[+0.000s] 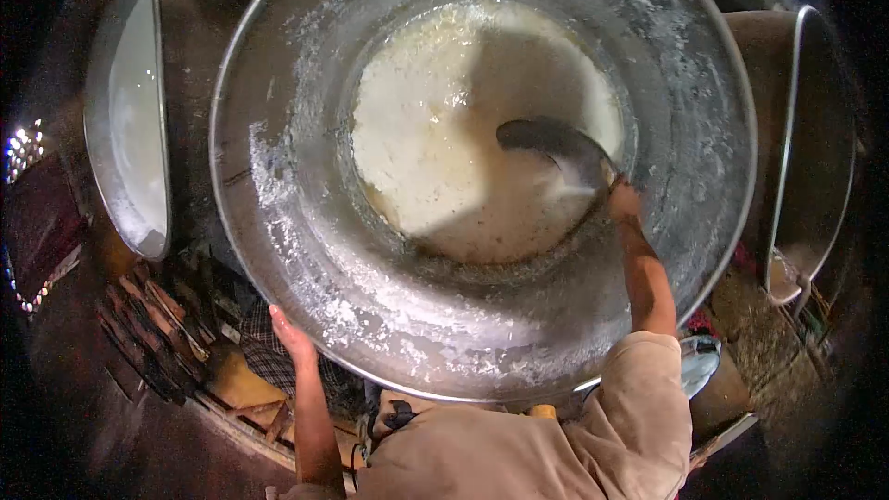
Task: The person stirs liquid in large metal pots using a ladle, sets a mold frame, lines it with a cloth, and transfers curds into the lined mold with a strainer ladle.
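Note:
A wide metal pan (389, 315) with white crust on its sloping wall fills the middle of the view. White, bubbly liquid (417, 120) lies in its centre, partly in shadow. My right hand (625, 201) is closed round a dark curved scoop (565, 150), which dips into the liquid at the right side. At the pan's lower left rim, my left hand (294, 338) touches the outer edge, its fingers partly hidden.
To the left stands a second pan (159, 130) with white liquid. Another large metal vessel (787, 148) is at the right. Split wood (153, 315) lies at the lower left, and a small metal bowl (701, 366) is near my right elbow.

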Action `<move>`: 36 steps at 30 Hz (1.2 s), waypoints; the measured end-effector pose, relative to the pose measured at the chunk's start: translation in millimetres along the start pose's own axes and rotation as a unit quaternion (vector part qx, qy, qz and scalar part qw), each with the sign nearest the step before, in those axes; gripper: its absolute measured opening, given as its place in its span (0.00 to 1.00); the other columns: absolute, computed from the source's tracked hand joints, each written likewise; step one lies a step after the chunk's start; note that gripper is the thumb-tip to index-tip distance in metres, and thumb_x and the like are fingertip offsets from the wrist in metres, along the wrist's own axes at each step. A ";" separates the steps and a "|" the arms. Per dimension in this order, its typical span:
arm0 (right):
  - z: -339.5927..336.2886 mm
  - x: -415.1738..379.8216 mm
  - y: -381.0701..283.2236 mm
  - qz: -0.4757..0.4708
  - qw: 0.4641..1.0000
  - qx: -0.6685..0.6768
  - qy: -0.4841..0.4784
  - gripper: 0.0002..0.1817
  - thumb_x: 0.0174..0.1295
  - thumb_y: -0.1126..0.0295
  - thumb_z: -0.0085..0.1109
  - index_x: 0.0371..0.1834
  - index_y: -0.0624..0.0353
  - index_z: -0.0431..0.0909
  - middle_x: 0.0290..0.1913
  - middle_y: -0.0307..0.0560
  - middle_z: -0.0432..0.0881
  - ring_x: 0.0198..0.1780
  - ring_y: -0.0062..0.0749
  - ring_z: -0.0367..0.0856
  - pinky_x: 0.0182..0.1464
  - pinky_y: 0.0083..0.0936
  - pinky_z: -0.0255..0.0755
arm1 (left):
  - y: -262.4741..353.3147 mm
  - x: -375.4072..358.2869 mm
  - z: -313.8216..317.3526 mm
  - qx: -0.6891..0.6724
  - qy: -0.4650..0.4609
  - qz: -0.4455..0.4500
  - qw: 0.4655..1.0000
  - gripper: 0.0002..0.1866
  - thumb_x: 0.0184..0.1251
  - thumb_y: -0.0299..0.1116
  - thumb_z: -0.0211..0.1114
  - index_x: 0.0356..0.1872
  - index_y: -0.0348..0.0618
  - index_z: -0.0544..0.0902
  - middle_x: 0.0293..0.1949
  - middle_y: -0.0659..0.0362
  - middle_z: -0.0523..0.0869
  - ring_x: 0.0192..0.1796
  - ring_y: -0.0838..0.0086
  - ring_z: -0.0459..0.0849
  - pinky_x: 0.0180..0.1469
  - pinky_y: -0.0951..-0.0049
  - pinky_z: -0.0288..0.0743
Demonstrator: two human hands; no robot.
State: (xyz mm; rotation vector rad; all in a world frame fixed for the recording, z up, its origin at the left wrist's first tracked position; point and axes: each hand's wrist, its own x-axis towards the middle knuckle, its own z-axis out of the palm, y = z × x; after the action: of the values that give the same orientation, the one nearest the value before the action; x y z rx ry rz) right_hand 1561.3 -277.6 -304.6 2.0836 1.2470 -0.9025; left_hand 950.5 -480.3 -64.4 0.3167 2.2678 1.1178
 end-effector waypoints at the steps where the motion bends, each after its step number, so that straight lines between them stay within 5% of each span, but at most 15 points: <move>1: 36.4 23.8 12.3 -0.042 0.995 -0.088 -0.035 0.27 0.63 0.61 0.50 0.59 0.70 0.65 0.52 0.66 0.75 0.54 0.58 0.74 0.47 0.46 0.74 | 10.9 -5.6 6.5 -0.031 -0.002 -0.038 0.999 0.32 0.71 0.53 0.44 0.57 0.28 0.67 0.55 0.52 0.72 0.54 0.65 0.71 0.60 0.68 0.62; 11: 164.5 25.5 -3.7 -0.191 0.936 0.008 -0.297 0.22 0.59 0.63 0.54 0.54 0.62 0.71 0.44 0.58 0.78 0.47 0.45 0.77 0.45 0.44 0.74 | -16.2 -12.4 -16.9 0.226 0.095 0.081 0.966 0.29 0.75 0.48 0.40 0.62 0.29 0.61 0.63 0.52 0.64 0.63 0.67 0.63 0.67 0.69 0.52; 14: 156.1 -3.2 -17.9 -0.215 0.909 0.031 -0.357 0.20 0.58 0.63 0.56 0.53 0.59 0.73 0.41 0.56 0.79 0.45 0.41 0.78 0.45 0.43 0.74 | 23.9 -17.3 17.4 0.009 0.024 -0.019 0.999 0.28 0.75 0.48 0.39 0.60 0.29 0.63 0.60 0.53 0.68 0.60 0.68 0.66 0.65 0.69 0.55; 15: 147.8 -17.4 -23.0 -0.215 0.903 0.039 -0.370 0.20 0.57 0.63 0.56 0.52 0.58 0.73 0.40 0.55 0.79 0.45 0.40 0.79 0.45 0.43 0.74 | -4.6 -6.8 -5.1 0.016 -0.031 0.015 0.999 0.28 0.75 0.48 0.39 0.58 0.29 0.66 0.55 0.54 0.71 0.55 0.68 0.69 0.62 0.69 0.58; 17: 125.2 -55.7 -33.4 -0.176 0.898 0.065 -0.399 0.19 0.57 0.64 0.57 0.51 0.57 0.74 0.38 0.53 0.79 0.44 0.38 0.79 0.44 0.43 0.74 | 36.2 -20.9 24.6 0.163 0.031 0.034 0.986 0.31 0.73 0.53 0.41 0.53 0.28 0.70 0.51 0.53 0.74 0.52 0.68 0.71 0.57 0.69 0.62; 19: 90.9 -100.4 -48.1 -0.059 0.883 0.131 -0.446 0.17 0.55 0.65 0.59 0.46 0.60 0.75 0.31 0.51 0.80 0.36 0.35 0.80 0.38 0.41 0.74 | 42.8 -20.1 27.6 0.113 0.008 0.052 0.992 0.32 0.71 0.56 0.42 0.51 0.30 0.71 0.48 0.51 0.76 0.49 0.67 0.72 0.55 0.67 0.63; 22: 55.6 -165.2 -61.6 -0.190 0.903 0.007 -0.384 0.15 0.51 0.67 0.61 0.38 0.65 0.76 0.27 0.49 0.78 0.28 0.32 0.78 0.30 0.37 0.73 | 42.3 -19.8 25.4 0.102 0.037 0.042 0.993 0.29 0.71 0.54 0.43 0.45 0.32 0.73 0.41 0.50 0.77 0.44 0.65 0.73 0.49 0.67 0.65; 24: 34.6 -204.1 -66.7 -0.269 0.901 -0.079 -0.332 0.14 0.49 0.68 0.63 0.32 0.69 0.76 0.25 0.47 0.77 0.23 0.30 0.77 0.24 0.34 0.72 | 34.0 -14.7 12.9 0.114 -0.027 0.086 0.989 0.27 0.72 0.52 0.43 0.45 0.32 0.72 0.40 0.49 0.77 0.45 0.67 0.73 0.49 0.67 0.66; 25: 25.3 -216.1 -64.9 -0.351 0.887 -0.146 -0.263 0.12 0.49 0.70 0.61 0.27 0.70 0.74 0.21 0.46 0.76 0.18 0.30 0.75 0.19 0.32 0.69 | 1.0 -6.9 24.2 -0.057 0.007 0.073 0.996 0.27 0.72 0.51 0.42 0.47 0.33 0.72 0.41 0.49 0.77 0.47 0.63 0.74 0.51 0.68 0.66; 27: -27.1 -264.8 -74.7 -0.430 0.853 -0.149 -0.256 0.13 0.48 0.68 0.62 0.27 0.69 0.74 0.18 0.46 0.75 0.16 0.31 0.74 0.17 0.32 0.68 | 2.5 2.1 5.4 0.038 -0.027 0.106 0.993 0.28 0.72 0.52 0.41 0.55 0.34 0.70 0.50 0.47 0.75 0.54 0.56 0.72 0.57 0.68 0.64; 30: -85.3 -324.8 -99.1 -0.380 0.876 -0.204 -0.218 0.09 0.48 0.68 0.60 0.29 0.62 0.76 0.15 0.45 0.74 0.17 0.32 0.75 0.19 0.30 0.69 | -45.5 13.0 -19.9 -0.126 -0.022 0.112 0.985 0.26 0.71 0.49 0.46 0.57 0.37 0.71 0.53 0.49 0.76 0.56 0.59 0.74 0.57 0.68 0.65; 32: -127.5 -404.8 -139.2 -0.208 0.933 -0.177 -0.236 0.09 0.49 0.71 0.57 0.34 0.58 0.77 0.17 0.47 0.74 0.22 0.38 0.79 0.26 0.34 0.74 | -89.3 8.1 -67.9 -0.187 -0.059 0.110 0.974 0.23 0.70 0.45 0.51 0.57 0.39 0.72 0.52 0.54 0.78 0.53 0.64 0.76 0.55 0.69 0.67; 34: -150.6 -388.6 -130.9 -0.410 0.821 -0.282 -0.280 0.12 0.49 0.70 0.57 0.38 0.58 0.76 0.23 0.48 0.77 0.29 0.39 0.80 0.28 0.34 0.75 | -116.8 -15.4 -140.9 -0.204 -0.081 -0.046 0.975 0.20 0.69 0.42 0.54 0.56 0.40 0.74 0.49 0.57 0.79 0.49 0.69 0.78 0.50 0.70 0.70; 36: -156.0 -406.1 -140.1 -0.464 0.794 -0.259 -0.295 0.11 0.52 0.67 0.58 0.38 0.57 0.75 0.25 0.45 0.76 0.27 0.33 0.78 0.25 0.29 0.71 | -182.9 -47.2 -194.8 -0.275 0.029 -0.205 0.939 0.20 0.70 0.43 0.53 0.55 0.41 0.74 0.44 0.57 0.79 0.43 0.72 0.78 0.46 0.69 0.70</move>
State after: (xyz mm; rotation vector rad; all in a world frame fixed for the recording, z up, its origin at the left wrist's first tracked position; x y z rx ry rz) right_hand 1336.4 -321.2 90.8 0.5834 1.8579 -1.2685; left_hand 879.7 -740.4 -96.0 -0.3996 1.8394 1.4676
